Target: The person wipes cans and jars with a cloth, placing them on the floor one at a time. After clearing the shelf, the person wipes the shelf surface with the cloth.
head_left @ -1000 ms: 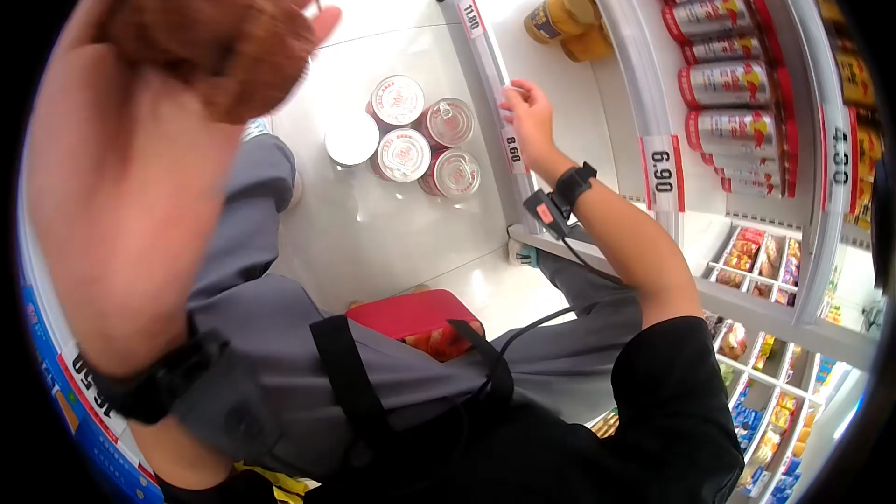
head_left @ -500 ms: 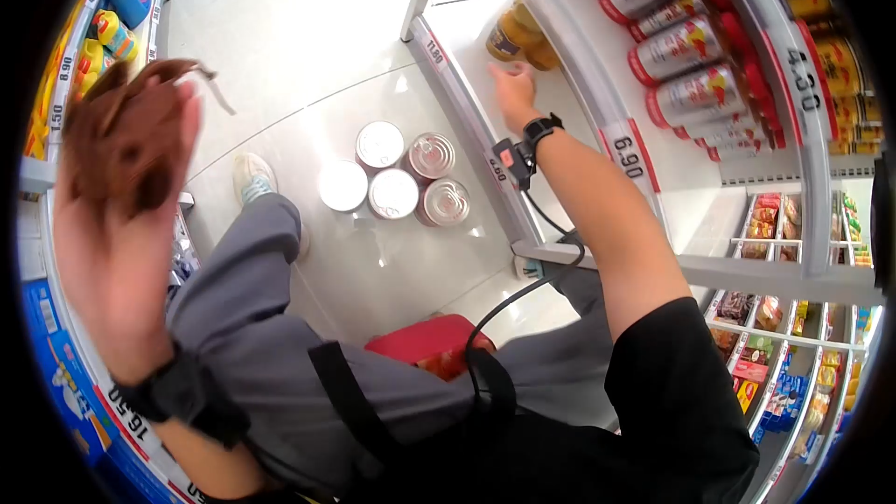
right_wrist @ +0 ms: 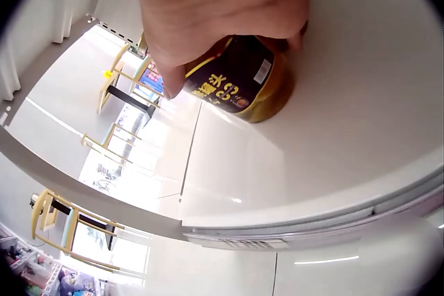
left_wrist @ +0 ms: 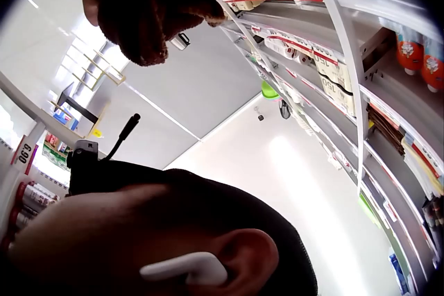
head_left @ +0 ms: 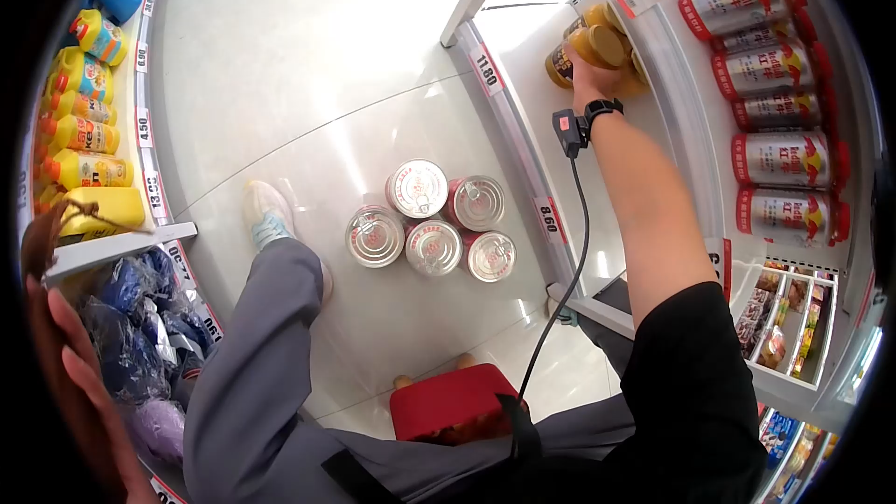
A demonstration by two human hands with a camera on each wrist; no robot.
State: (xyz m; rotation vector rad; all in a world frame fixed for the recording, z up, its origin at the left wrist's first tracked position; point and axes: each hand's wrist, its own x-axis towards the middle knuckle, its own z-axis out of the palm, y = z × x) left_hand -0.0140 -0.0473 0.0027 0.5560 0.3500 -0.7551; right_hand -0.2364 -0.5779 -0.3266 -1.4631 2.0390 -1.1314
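In the head view my right hand (head_left: 595, 84) reaches into the lower shelf at the upper right and grips a gold-lidded jar (head_left: 599, 47). The right wrist view shows fingers on both sides of the jar, whose dark label (right_wrist: 232, 77) carries yellow lettering; its lid is hidden under the palm. More gold jars (head_left: 635, 79) stand right beside it. My left hand (head_left: 82, 378), partly cut off at the left edge, holds a bunched brown cloth (left_wrist: 156, 15), which shows fuzzy and folded in the left wrist view.
Several tins (head_left: 432, 247) stand grouped on the tiled floor. A red stool (head_left: 453, 406) is beneath me. Red-capped drink cans (head_left: 784, 154) fill the shelf at right. Yellow bottles (head_left: 89, 168) and bagged dark goods (head_left: 135, 327) line the left shelves. A cable (head_left: 569, 289) trails from my right wrist.
My right hand has moved from the shelf's front edge inward to the jars and taken hold of one. The left hand with the brown cloth has shifted down and out toward the left edge.
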